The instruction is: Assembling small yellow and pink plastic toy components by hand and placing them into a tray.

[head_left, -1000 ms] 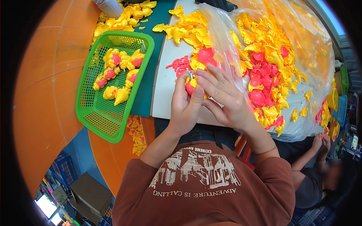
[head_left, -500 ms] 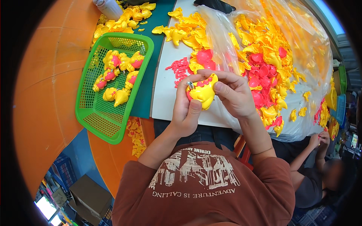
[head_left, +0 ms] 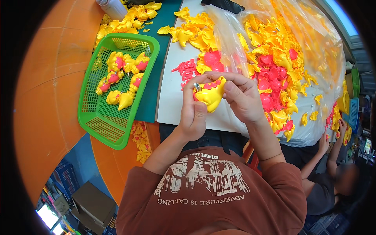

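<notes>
Between both hands, above the near edge of the white table, is a yellow and red plastic toy figure (head_left: pixel 212 96) with a small silver metal piece at its left end. My left hand (head_left: pixel 193 113) is closed around the figure's left end, its thumb underneath. On the right end, my right hand (head_left: pixel 243 96) pinches the figure between thumb and fingers. The fingers hide part of its far side. Just beyond the hands lie red cut-out pieces (head_left: pixel 185 71) and red rounded shells (head_left: pixel 212 58).
A green basket (head_left: pixel 83 102) with several yellow and red figures stands at left. Clear plastic sheeting (head_left: pixel 313 35) with a heap of yellow shells (head_left: pixel 270 33) and red shells (head_left: pixel 273 78) covers the right side. Another person (head_left: pixel 329 188) works at far right; a bottle (head_left: pixel 112 8) stands far left.
The figure has tilted slightly in my hands, which have barely shifted. At far right, the other person's hands have moved apart, one toward the yellow pieces.
</notes>
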Demonstrator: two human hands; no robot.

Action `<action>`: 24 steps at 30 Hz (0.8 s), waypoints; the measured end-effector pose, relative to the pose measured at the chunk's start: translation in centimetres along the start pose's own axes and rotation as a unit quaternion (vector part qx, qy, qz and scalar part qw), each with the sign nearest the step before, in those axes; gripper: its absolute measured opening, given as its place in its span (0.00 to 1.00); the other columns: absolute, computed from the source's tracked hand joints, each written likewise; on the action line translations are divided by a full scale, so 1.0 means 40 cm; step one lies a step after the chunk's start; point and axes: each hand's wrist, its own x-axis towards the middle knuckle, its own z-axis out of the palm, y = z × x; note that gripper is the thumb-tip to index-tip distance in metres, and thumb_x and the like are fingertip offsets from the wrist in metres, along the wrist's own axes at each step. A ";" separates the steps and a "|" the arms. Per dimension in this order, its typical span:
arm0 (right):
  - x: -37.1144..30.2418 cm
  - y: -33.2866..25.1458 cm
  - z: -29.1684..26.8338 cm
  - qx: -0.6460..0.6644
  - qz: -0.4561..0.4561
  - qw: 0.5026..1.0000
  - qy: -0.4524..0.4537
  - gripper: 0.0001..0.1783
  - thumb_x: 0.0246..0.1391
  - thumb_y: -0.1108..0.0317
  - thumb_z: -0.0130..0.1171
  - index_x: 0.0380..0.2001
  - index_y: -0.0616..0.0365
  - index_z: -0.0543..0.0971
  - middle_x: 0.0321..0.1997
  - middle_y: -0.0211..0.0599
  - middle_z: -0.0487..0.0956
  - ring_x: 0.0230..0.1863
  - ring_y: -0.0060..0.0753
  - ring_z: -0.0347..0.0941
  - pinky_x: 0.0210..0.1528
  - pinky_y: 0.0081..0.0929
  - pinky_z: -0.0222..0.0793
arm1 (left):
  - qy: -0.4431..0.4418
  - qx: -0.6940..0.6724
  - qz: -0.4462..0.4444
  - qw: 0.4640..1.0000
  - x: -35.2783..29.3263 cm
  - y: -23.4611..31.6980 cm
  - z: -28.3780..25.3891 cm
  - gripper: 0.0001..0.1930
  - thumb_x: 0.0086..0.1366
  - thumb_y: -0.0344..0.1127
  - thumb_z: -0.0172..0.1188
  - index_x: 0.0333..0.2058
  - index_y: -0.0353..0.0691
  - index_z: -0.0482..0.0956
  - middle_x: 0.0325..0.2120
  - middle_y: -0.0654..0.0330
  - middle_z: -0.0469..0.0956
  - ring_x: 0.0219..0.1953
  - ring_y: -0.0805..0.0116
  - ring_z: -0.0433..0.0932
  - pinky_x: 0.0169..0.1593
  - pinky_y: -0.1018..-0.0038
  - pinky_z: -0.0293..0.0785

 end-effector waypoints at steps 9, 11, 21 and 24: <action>0.008 0.028 0.007 0.060 -0.018 0.998 0.030 0.12 0.60 0.71 0.49 0.41 0.68 0.76 0.47 0.50 0.76 0.47 0.35 0.74 0.52 0.30 0.70 | 0.038 0.115 0.077 0.990 0.004 -0.023 0.011 0.27 0.69 0.50 0.39 0.54 0.30 0.55 0.50 0.51 0.63 0.52 0.66 0.65 0.55 0.72 0.61; 0.010 0.040 0.002 -0.030 -0.082 0.996 0.037 0.11 0.60 0.71 0.48 0.40 0.68 0.76 0.45 0.49 0.77 0.47 0.34 0.74 0.51 0.29 0.70 | 0.045 0.078 0.057 0.994 -0.001 -0.025 0.011 0.26 0.69 0.49 0.40 0.53 0.30 0.57 0.49 0.52 0.65 0.50 0.68 0.66 0.53 0.73 0.63; 0.020 0.104 0.043 -0.007 0.027 0.996 0.079 0.21 0.65 0.58 0.40 0.54 0.61 0.65 0.54 0.35 0.69 0.55 0.25 0.67 0.52 0.25 0.68 | 0.132 -0.087 -0.044 0.986 0.030 -0.026 0.008 0.19 0.70 0.41 0.45 0.51 0.32 0.65 0.47 0.57 0.70 0.48 0.72 0.71 0.51 0.76 0.67; 0.038 0.161 0.030 -0.125 -0.067 0.976 0.166 0.17 0.64 0.58 0.44 0.40 0.63 0.71 0.32 0.30 0.74 0.35 0.17 0.69 0.35 0.18 0.66 | 0.142 0.105 -0.010 0.984 0.011 -0.067 0.017 0.20 0.70 0.36 0.43 0.56 0.31 0.61 0.52 0.55 0.65 0.55 0.69 0.65 0.57 0.74 0.61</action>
